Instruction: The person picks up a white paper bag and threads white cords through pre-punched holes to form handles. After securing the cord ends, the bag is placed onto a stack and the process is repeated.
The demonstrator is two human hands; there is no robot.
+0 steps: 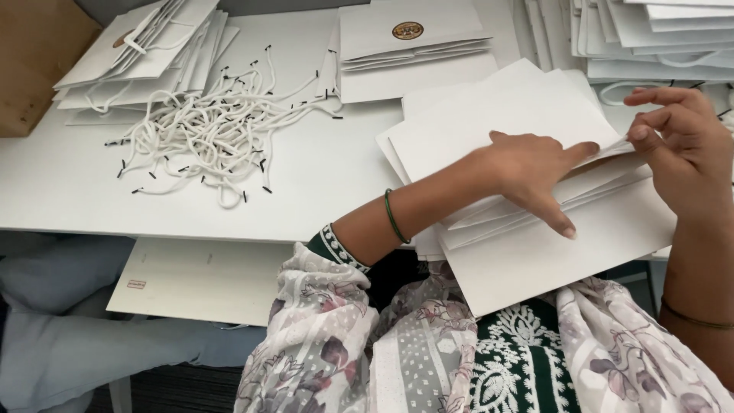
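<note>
The stack of flat white paper bags [527, 229] lay at the near right edge of the white table [69, 183], with its near end sticking out over the person's lap; the bags were fanned a little, so many thin edges showed. The left hand [539, 172] lay on top of the stack, fingers spread, the pointing finger pressed down near the open edges; it held nothing, it only pushed the stack flat. The right hand [680, 145] was at the right side of the stack, and its thumb and first fingers pinched the corner of the top sheets and lifted them a bit; the other fingers were curled loosely above.

It looked like the step in hand was peeling one bag off the stack; the next move would seem to call for a firm press from the left hand, so only one sheet came away, and a soft pull from the right.

Farther out, a pile of white cords with black tips [218, 126] lay on the far left of the table; more stacks of folded white bags [413, 53] sat along the far side; a brown cardboard box [34, 61] stood at the far left corner.
</note>
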